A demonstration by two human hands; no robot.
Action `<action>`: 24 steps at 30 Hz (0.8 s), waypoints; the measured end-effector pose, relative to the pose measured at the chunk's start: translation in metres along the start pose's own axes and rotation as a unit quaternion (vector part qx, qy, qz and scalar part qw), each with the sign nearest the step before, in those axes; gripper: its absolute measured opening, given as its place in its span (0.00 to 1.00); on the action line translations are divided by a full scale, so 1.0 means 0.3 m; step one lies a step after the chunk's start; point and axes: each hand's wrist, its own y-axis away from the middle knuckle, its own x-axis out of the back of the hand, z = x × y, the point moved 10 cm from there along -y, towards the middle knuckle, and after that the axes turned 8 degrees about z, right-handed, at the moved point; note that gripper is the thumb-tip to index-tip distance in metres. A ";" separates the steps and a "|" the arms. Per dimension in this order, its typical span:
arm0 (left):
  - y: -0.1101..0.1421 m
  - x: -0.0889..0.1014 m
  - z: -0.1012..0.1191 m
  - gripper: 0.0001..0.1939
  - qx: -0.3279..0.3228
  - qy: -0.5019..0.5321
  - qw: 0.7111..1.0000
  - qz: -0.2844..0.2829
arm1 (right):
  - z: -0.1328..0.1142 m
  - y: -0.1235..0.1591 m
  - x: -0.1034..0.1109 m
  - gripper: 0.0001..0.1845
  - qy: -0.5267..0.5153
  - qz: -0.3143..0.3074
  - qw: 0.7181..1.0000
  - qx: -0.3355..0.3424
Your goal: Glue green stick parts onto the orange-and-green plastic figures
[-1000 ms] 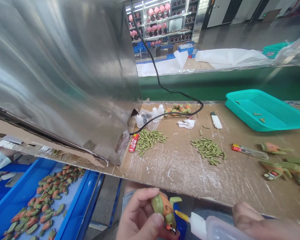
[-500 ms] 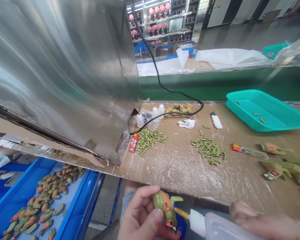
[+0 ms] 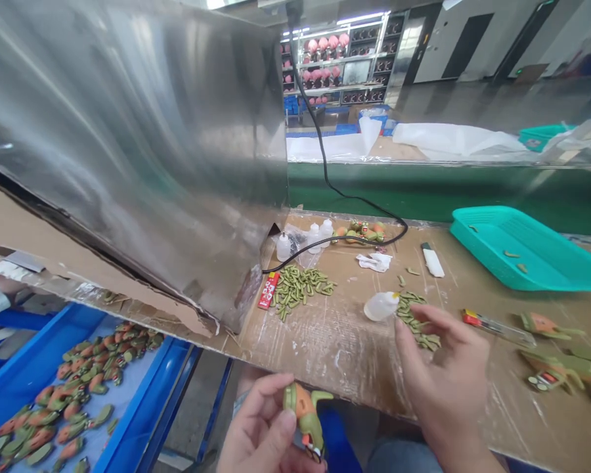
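Note:
My left hand (image 3: 262, 430), at the bottom of the view, grips a small green and orange toy figure (image 3: 304, 410) between thumb and fingers. One thin green limb sticks out from the figure's right side. My right hand (image 3: 446, 371) hovers over the table with thumb and fingers apart, nothing between them. Just beyond its fingertips is a pile of small green pieces (image 3: 411, 309), partly hidden by the hand. A white squeeze bottle (image 3: 381, 306) with a yellow tip lies on its side against that pile, apart from my fingers.
Another green pile (image 3: 303, 286) lies beside a red packet (image 3: 268, 290). A black cable (image 3: 335, 240) crosses the table near small bottles. At right are a teal basket (image 3: 526, 276), a cutter knife (image 3: 497, 327) and more figures (image 3: 546, 371). A blue tray (image 3: 142, 401) of figures stands lower left; a metal panel (image 3: 152, 144) rises above.
My right hand has let go of the squeeze bottle, which now lies on the table by the green pile. My left hand still holds the toy figure, slightly further left.

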 end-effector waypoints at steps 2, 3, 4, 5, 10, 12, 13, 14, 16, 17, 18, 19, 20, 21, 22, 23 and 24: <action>-0.006 0.007 0.005 0.13 -0.004 0.004 1.000 0.008 | -0.102 0.019 -0.086 0.05 0.002 -0.098 0.993 0.072; -0.007 0.005 0.007 0.13 -0.007 0.006 1.000 0.006 | -0.140 0.032 -0.152 0.05 0.003 -0.158 0.982 0.105; -0.007 0.001 0.008 0.13 -0.010 0.009 1.000 0.001 | -0.162 0.041 -0.219 0.06 0.009 -0.206 0.970 0.127; -0.007 -0.003 0.008 0.13 -0.012 0.009 1.000 -0.004 | -0.166 0.041 -0.280 0.06 0.021 -0.237 0.962 0.136; -0.005 0.014 0.006 0.13 -0.014 0.008 1.000 -0.008 | -0.099 0.005 -0.466 0.08 0.053 -0.297 0.950 0.083; -0.010 0.030 0.010 0.13 -0.021 0.013 1.000 -0.001 | -0.076 0.008 -0.478 0.09 0.030 -0.312 0.949 0.039; -0.015 0.038 0.012 0.13 -0.025 0.017 1.000 0.004 | -0.068 0.015 -0.474 0.09 0.010 -0.318 0.948 0.014; -0.021 0.045 0.012 0.13 -0.028 0.021 0.999 0.010 | -0.062 0.025 -0.465 0.09 -0.016 -0.324 0.946 -0.015; -0.039 0.057 0.011 0.13 -0.036 0.038 0.998 0.023 | -0.057 0.055 -0.435 0.08 -0.085 -0.336 0.935 -0.081; -0.048 0.060 0.012 0.13 -0.044 0.053 0.997 0.029 | -0.057 0.076 -0.416 0.08 -0.128 -0.340 0.924 -0.122; -0.057 0.060 0.014 0.13 -0.054 0.069 0.996 0.032 | -0.060 0.100 -0.394 0.08 -0.175 -0.343 0.908 -0.167; -0.065 0.056 0.017 0.13 -0.065 0.084 0.994 0.031 | -0.064 0.128 -0.372 0.08 -0.224 -0.345 0.886 -0.215; -0.072 0.047 0.018 0.13 -0.075 0.097 0.992 0.026 | -0.072 0.159 -0.350 0.09 -0.270 -0.348 0.859 -0.263; -0.076 0.035 0.019 0.13 -0.081 0.107 0.991 0.018 | -0.083 0.192 -0.329 0.11 -0.312 -0.350 0.828 -0.309; -0.078 0.020 0.016 0.13 -0.083 0.115 0.990 0.008 | -0.096 0.224 -0.308 0.12 -0.347 -0.350 0.796 -0.352; -0.078 0.003 0.013 0.13 -0.080 0.121 0.989 -0.003 | -0.110 0.254 -0.289 0.14 -0.376 -0.349 0.765 -0.388; -0.075 -0.014 0.008 0.13 -0.074 0.127 0.989 -0.016 | -0.123 0.280 -0.270 0.15 -0.400 -0.346 0.738 -0.419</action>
